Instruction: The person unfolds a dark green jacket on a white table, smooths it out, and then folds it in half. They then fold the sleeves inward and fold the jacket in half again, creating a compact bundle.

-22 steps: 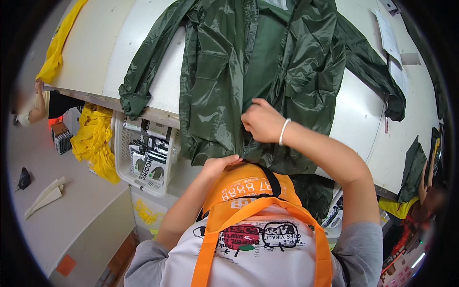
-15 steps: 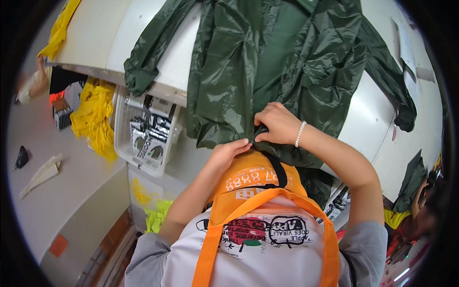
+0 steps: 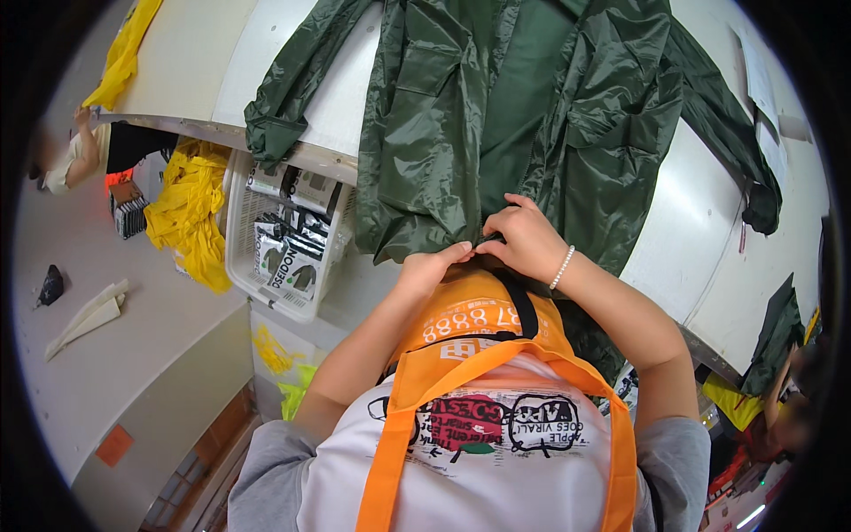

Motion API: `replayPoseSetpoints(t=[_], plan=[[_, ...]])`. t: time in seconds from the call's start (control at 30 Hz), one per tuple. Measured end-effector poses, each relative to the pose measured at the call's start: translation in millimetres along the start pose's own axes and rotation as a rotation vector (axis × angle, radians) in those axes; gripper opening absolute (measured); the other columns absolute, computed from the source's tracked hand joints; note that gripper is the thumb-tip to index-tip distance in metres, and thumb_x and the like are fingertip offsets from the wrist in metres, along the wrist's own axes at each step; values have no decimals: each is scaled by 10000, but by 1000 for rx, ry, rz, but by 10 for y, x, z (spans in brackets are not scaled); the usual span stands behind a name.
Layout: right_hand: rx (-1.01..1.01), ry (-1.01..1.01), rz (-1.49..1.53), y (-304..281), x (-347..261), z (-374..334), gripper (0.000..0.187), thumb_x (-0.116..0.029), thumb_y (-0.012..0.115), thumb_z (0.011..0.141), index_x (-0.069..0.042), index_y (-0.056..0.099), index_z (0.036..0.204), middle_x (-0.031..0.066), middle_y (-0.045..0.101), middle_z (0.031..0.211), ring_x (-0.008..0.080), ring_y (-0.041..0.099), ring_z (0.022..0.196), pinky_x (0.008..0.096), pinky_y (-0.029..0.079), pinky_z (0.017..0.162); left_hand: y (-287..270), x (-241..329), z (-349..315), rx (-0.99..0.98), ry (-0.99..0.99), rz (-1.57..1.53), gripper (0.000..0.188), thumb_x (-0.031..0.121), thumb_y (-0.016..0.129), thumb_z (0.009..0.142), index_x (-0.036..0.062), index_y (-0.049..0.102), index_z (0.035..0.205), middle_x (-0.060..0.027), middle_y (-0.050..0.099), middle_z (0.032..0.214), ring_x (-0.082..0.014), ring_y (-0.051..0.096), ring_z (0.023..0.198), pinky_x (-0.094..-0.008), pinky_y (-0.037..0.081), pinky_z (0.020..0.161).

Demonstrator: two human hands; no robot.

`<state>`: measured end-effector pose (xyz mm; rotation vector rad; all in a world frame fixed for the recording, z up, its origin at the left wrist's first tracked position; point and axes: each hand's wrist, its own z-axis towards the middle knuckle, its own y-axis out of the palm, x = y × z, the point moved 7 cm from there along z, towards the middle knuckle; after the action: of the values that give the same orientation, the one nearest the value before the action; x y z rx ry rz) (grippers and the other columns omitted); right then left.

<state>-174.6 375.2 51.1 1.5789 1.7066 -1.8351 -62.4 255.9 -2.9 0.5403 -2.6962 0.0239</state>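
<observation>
A dark green raincoat with a glossy surface lies spread on the white table, its front open and its hem hanging over the near edge. At the bottom of the front opening, my left hand pinches the hem, thumb and fingers pressed together. Just right of it, with fingertips almost touching, my right hand has bent fingers closed on the other side of that front edge. The small part between the fingertips is too hidden to make out.
Below the table edge at left stands a white plastic basket with several printed packets. Yellow garments hang beside it. Another person's arm shows at far left, and another person is at far right. A dark green piece hangs at the right edge.
My right hand's fingers have drawn in closer to my left fingertips at the hem. The view has shifted slightly, and the raincoat still lies spread on the table.
</observation>
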Motion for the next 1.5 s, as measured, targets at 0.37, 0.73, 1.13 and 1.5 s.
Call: replayPoseSetpoints(t=[0.37, 0.73, 1.13, 1.5], plan=[[92, 109, 78, -156, -72, -75, 89, -106, 704, 705, -35, 651, 712, 122, 654, 783, 297, 589, 1050, 489, 307, 1053, 130, 115, -273, 38, -59, 32, 232, 138, 696, 820, -62, 676, 936, -104, 681, 946, -166, 634, 874, -266, 484, 816], [332, -79, -46, -299, -356, -185, 94, -107, 669, 743, -28, 627, 771, 93, 636, 927, 304, 584, 928, 438, 378, 949, 95, -64, -104, -96, 36, -320, 203, 79, 671, 824, -75, 645, 953, -125, 658, 938, -202, 623, 875, -295, 496, 833], [690, 30, 3, -173, -388, -617, 76, -16, 663, 745, -18, 608, 797, 84, 592, 819, 275, 579, 773, 356, 495, 673, 224, 125, -209, -102, -57, -113, 216, 87, 686, 801, -78, 647, 934, -130, 659, 949, -198, 631, 873, -294, 511, 798], [612, 123, -141, -601, -195, -407, 86, -64, 662, 723, -74, 613, 793, 60, 589, 775, 264, 530, 869, 383, 382, 751, 93, 424, -331, 19, 117, 630, 380, 254, 761, 727, -62, 661, 912, -63, 656, 887, -118, 596, 776, -273, 496, 691]])
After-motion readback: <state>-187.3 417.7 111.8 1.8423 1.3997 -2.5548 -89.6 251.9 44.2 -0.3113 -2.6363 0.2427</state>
